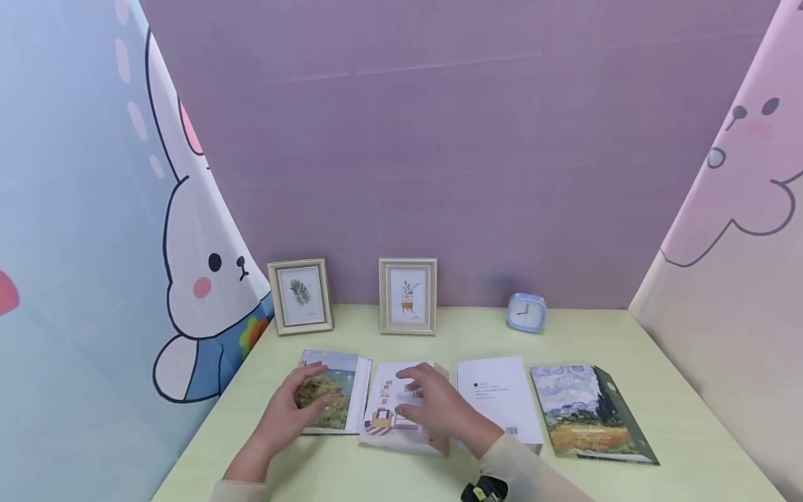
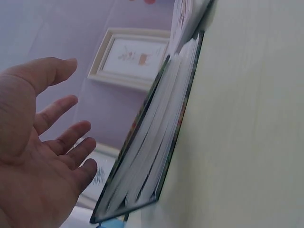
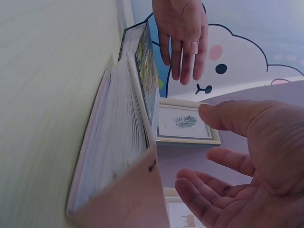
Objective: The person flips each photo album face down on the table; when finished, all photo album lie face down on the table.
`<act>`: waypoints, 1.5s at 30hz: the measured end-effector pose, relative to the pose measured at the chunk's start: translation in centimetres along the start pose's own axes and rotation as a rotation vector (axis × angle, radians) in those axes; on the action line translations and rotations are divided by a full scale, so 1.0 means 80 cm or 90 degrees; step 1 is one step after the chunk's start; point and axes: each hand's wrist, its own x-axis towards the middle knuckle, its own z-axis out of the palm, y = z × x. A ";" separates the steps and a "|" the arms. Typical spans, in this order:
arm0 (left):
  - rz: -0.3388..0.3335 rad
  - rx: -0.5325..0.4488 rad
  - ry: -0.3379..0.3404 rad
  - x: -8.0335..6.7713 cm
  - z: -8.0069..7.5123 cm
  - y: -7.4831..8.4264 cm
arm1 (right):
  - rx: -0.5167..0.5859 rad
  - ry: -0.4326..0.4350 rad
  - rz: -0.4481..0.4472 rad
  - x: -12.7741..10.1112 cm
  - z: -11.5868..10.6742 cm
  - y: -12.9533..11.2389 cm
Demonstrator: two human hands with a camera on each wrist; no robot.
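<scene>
Both hands hover released (fingers spread, holding nothing): the left hand (image 1: 295,411) over the landscape book (image 1: 332,390), the right hand (image 1: 439,408) over the pink book (image 1: 392,411) just beside it, seemingly poised to pick.

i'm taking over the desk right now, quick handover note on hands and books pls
Left hand: open, fingers relaxed, over the landscape-cover book; no grip.
Right hand: open, over the pink illustrated book; no grip.
Four books lie in a row on the green desk: those two, then the white book and the blue painting-cover book.
Done: nothing lifted, judging by how they lie.
Left: all four books remain flat, unheld.
</scene>
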 end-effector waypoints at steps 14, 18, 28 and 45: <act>-0.072 -0.030 0.040 -0.010 -0.036 -0.031 | -0.002 -0.045 0.040 0.015 0.028 -0.019; -0.100 -0.051 0.048 -0.012 -0.042 -0.037 | 0.009 -0.052 0.039 0.019 0.037 -0.022; -0.187 -0.101 0.033 -0.014 -0.048 -0.046 | -0.038 -0.090 0.007 0.025 0.050 -0.032; -0.205 -0.105 0.018 -0.015 -0.043 -0.050 | -0.059 -0.140 -0.017 0.038 0.076 -0.048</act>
